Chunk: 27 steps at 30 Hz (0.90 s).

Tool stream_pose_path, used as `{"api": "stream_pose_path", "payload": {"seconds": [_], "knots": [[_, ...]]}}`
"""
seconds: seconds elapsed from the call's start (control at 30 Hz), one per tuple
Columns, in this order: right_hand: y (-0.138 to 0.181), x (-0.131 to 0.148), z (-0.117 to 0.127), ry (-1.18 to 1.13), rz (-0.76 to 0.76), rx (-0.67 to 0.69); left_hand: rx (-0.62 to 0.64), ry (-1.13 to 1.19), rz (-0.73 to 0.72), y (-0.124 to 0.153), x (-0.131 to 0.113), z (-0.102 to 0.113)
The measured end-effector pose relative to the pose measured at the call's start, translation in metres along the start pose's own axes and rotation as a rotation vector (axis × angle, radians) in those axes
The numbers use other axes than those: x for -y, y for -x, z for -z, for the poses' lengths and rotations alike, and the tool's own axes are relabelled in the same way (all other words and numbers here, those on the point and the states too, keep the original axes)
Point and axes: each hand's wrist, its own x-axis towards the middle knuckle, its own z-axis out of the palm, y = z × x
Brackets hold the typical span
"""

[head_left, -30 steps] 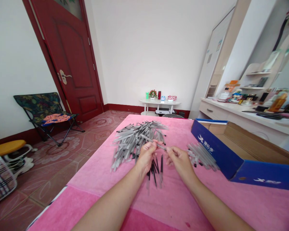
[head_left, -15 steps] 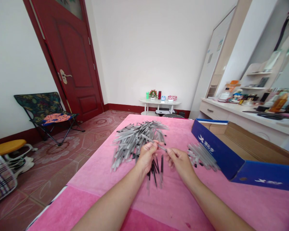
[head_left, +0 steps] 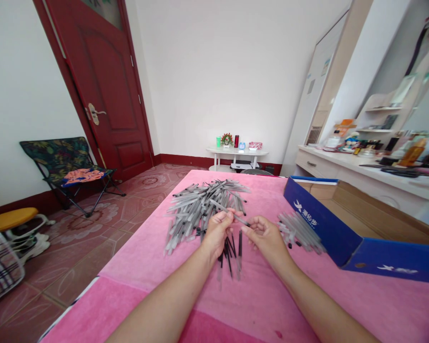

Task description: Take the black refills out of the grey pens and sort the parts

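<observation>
My left hand [head_left: 218, 231] is closed around a grey pen barrel [head_left: 219, 208] that sticks out up and to the left. My right hand [head_left: 266, 236] pinches the barrel's near end [head_left: 243, 221] with thumb and fingers. Both hands hover over a pink cloth-covered table [head_left: 157, 267]. A big pile of grey pens [head_left: 196, 209] lies just beyond my left hand. Several thin black refills [head_left: 232, 250] lie under my hands. A smaller heap of grey pens [head_left: 298, 231] rests to the right of my right hand.
An open blue cardboard box [head_left: 325, 228] stands on the table's right side. A red door [head_left: 103, 90], a folding chair [head_left: 67, 166] and a yellow stool [head_left: 12, 219] are at the left. A small white table [head_left: 236, 155] stands by the far wall, a dresser [head_left: 361, 171] at right.
My right hand has turned slightly and shifted a little left along the pen's end. My left hand and the piles stay as they were.
</observation>
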Motion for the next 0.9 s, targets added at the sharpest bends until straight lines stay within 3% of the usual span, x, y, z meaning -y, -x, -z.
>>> {"api": "stream_pose_path", "payload": {"seconds": [0.13,0.23,0.47,0.63,0.9], "knots": [[-0.0008,-0.0019,0.0006,0.028,-0.016,0.059,-0.008,-0.009,-0.006,-0.0004,0.0005,0.0006],[-0.0017,-0.0017,0.0009,0.041,0.055,0.003,0.000,-0.013,-0.010,-0.0011,0.0011,0.0012],[-0.0018,-0.0001,0.0018,0.004,-0.079,0.106,-0.031,-0.019,-0.012,-0.0014,0.0008,0.0011],[-0.0011,0.0037,0.0048,-0.020,-0.015,0.034,-0.051,-0.006,-0.007,-0.0033,0.0032,0.0047],[-0.0034,-0.0002,0.0083,-0.247,-0.205,0.064,-0.099,0.023,-0.028,-0.0075,0.0024,0.0097]]}}
